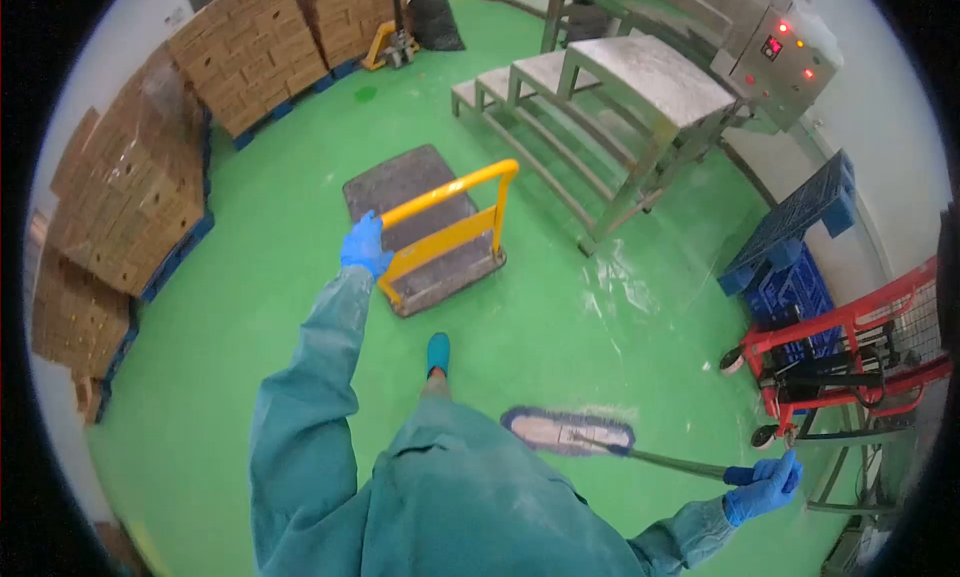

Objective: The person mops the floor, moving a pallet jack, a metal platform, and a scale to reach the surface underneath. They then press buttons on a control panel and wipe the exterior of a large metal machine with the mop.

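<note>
My left hand [366,245], in a blue glove, is closed around the left end of the yellow handle [450,188] of a platform trolley. The trolley's dark grey deck [398,182] is low on the green floor in front of me, with nothing on it. Out to my right, my right hand [765,489], also blue-gloved, grips the end of a dust mop's pole [680,465]. The flat mop head [560,429], with a dark fringe, lies on the floor beside my body. White residue marks the floor around it.
Stacked cartons [140,182] on blue pallets line the left side. Metal steps [600,107] stand ahead to the right, below a control box [785,67] with lit red lights. A red lifter [850,347] and a tilted blue pallet [795,217] occupy the right side.
</note>
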Tool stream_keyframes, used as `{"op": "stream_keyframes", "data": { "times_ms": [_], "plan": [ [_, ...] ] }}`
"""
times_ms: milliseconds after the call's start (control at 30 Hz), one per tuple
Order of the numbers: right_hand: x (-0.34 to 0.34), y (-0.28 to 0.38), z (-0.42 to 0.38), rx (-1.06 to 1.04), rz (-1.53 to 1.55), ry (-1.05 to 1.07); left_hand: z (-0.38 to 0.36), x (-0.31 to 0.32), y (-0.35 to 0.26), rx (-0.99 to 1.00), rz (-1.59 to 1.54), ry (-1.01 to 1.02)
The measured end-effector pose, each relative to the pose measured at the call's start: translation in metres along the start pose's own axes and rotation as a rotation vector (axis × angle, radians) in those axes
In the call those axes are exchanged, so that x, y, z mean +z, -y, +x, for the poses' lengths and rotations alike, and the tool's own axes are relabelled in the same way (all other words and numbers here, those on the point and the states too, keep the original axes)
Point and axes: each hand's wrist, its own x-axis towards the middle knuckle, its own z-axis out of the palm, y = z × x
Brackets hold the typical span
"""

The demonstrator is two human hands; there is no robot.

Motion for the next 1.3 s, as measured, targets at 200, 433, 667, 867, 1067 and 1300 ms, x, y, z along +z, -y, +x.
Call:
{"op": "stream_keyframes", "data": {
  "times_ms": [200,433,667,867,1067,1300],
  "plan": [
    [0.071,-0.037,-0.035,-0.019,-0.035,0.004,0.079,0.088,0.027,-0.138,-0.121,0.245],
    [0.175,-0.063,-0.054,0.015,-0.156,0.085,0.100,0.069,0.071,-0.205,-0.001,0.429],
    [0.196,-0.098,-0.020,-0.044,-0.176,0.091,0.092,0.068,0.270,-0.345,0.245,0.366],
    [0.189,-0.098,-0.030,0.060,-0.162,0.052,0.081,0.047,0.423,-0.404,0.346,0.194],
    [0.178,-0.075,-0.031,0.065,-0.231,-0.025,0.058,0.084,0.443,0.200,0.618,0.759],
    [0.212,-0.111,0.038,0.124,-0.260,-0.059,0.095,0.071,0.297,-0.070,0.653,0.986]
  ]
}}
